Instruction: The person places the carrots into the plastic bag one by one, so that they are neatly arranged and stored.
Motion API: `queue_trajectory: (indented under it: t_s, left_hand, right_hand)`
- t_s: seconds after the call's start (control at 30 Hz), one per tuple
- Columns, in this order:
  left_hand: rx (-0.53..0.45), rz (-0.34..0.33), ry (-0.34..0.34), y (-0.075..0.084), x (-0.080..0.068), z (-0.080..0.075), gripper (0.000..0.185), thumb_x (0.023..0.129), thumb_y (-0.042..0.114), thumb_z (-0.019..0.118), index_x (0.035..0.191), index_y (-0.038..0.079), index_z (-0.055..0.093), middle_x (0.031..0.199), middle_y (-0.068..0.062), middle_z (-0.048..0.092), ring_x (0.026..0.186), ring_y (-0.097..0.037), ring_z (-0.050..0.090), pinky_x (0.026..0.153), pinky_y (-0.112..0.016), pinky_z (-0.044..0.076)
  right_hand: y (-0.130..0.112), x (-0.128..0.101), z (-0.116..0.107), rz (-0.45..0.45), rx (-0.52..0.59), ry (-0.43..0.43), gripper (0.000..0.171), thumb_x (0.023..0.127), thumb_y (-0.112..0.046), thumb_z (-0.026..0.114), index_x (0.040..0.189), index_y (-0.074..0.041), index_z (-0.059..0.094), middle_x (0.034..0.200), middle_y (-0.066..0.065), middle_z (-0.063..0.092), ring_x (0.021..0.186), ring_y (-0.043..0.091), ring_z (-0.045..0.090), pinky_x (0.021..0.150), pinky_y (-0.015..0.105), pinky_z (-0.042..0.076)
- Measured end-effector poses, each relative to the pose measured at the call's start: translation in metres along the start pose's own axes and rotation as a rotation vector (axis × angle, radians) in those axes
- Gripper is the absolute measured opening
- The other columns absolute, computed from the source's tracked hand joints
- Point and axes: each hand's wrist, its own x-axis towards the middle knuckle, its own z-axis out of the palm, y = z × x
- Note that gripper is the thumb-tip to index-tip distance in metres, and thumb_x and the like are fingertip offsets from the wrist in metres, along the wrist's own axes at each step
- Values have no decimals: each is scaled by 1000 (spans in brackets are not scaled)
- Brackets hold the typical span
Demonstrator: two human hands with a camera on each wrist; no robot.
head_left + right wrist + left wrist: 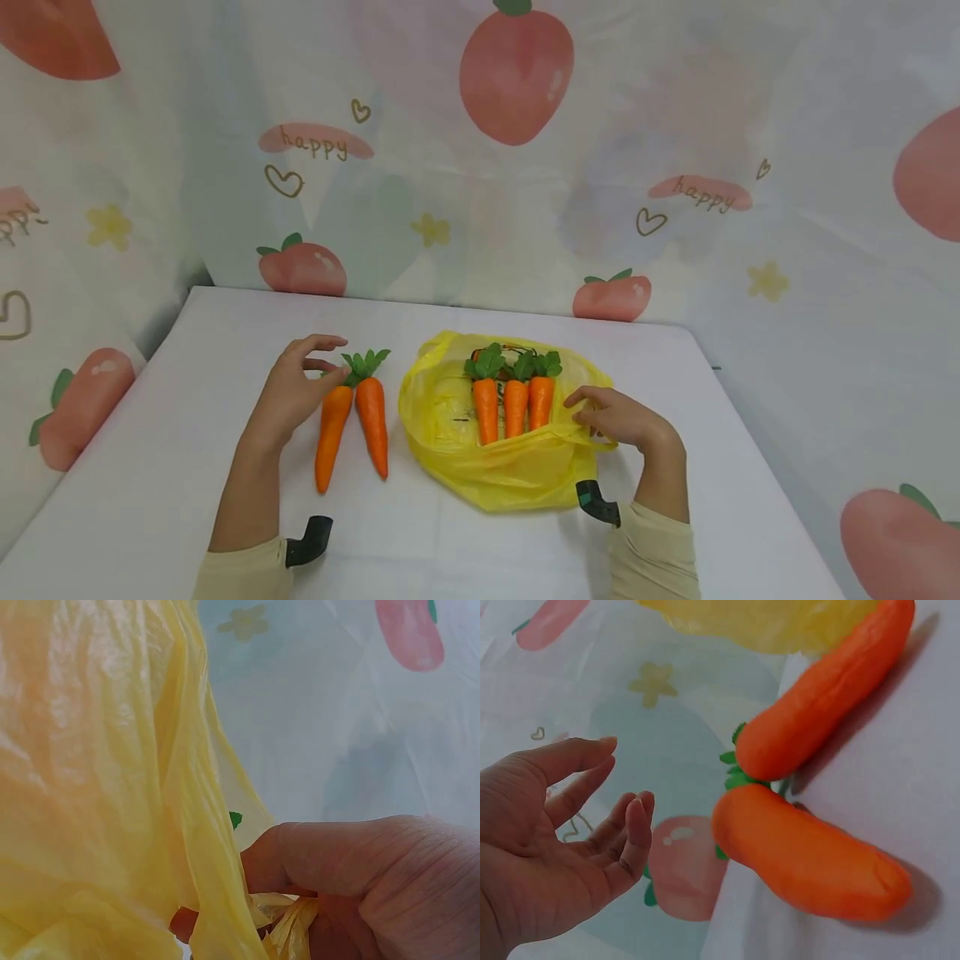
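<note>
My left hand (296,386) hovers at the leafy tops of two orange carrots, its fingers loosely bent. In the left wrist view nothing lies between the fingers and thumb of that hand (577,832). The nearer carrot (333,437) and the other carrot (372,427) lie side by side on the white table. To their right is a yellow plastic bag (517,479), its mouth spread wide, with three carrots (515,408) inside, green tops toward the back. My right hand (618,417) grips the bag's right edge; the right wrist view shows bunched yellow plastic between thumb and fingers (322,862).
The white table (465,558) runs back to a cloth backdrop (465,192) printed with fruit, hearts and flowers. Black curved pieces (309,542) stick out at both sleeve cuffs. Behind the carrots in the bag, other wrapped contents show through partly.
</note>
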Motion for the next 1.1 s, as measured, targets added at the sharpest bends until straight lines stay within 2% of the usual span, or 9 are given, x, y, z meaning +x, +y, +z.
queue_trajectory:
  t_s: [0.1, 0.3, 0.4, 0.57, 0.7, 0.83, 0.97, 1.1]
  left_hand:
    - [14, -51, -27, -18, 4, -4, 47, 100, 16, 69, 144, 10, 56, 146, -22, 42, 124, -39, 50, 89, -48, 53]
    - [31, -158, -183, -44, 4, -9, 49, 99, 16, 72, 144, 8, 55, 146, -24, 41, 121, -40, 50, 86, -43, 55]
    - [12, -180, -245, -51, 3, -8, 52, 95, 17, 77, 142, 7, 56, 142, -23, 44, 119, -38, 51, 85, -40, 55]
    - [25, -180, -288, -54, 2, -6, 61, 87, 19, 85, 141, 9, 58, 133, -17, 53, 112, -33, 52, 81, -38, 52]
    - [47, -169, -302, -56, 4, -5, 64, 85, 19, 87, 142, 9, 59, 127, -15, 58, 112, -33, 52, 81, -39, 52]
    - [46, -156, -292, -56, 4, -5, 61, 87, 17, 85, 142, 11, 59, 132, -17, 56, 118, -38, 54, 84, -42, 55]
    - [14, -147, -240, -50, 2, -7, 58, 92, 13, 79, 145, 12, 56, 145, -20, 46, 124, -43, 52, 85, -43, 59]
    - [-5, -132, -168, -36, 0, -12, 61, 96, 14, 75, 151, 14, 50, 152, -22, 39, 128, -45, 48, 88, -45, 58]
  right_hand:
    - [0, 0, 0, 4, 12, 7, 31, 104, -18, 57, 132, -5, 63, 94, 10, 58, 88, 30, 56, 77, 44, 52]
    - [4, -4, 0, 5, 49, 13, 30, 105, -18, 57, 131, -5, 63, 92, 10, 58, 86, 29, 56, 75, 42, 51]
    - [6, -5, -3, -7, 50, 18, 29, 105, -17, 58, 131, -4, 63, 90, 10, 58, 84, 29, 56, 74, 42, 51]
    - [8, -8, -6, -19, 72, 27, 28, 105, -13, 58, 129, -1, 64, 87, 12, 59, 79, 30, 56, 73, 42, 51]
    - [10, -8, -5, -11, 79, 29, 28, 104, -13, 58, 129, -2, 64, 88, 14, 59, 79, 30, 56, 73, 40, 51]
    - [10, -8, -5, 1, 74, 30, 27, 104, -14, 58, 129, -2, 64, 88, 14, 59, 78, 29, 55, 72, 38, 50]
    - [10, -8, -5, -12, 75, 27, 27, 105, -13, 57, 129, -1, 64, 86, 13, 60, 77, 29, 56, 71, 37, 49]
    - [8, -7, -6, -28, 64, 25, 28, 104, -12, 57, 129, 0, 63, 85, 13, 60, 78, 31, 57, 71, 37, 49]
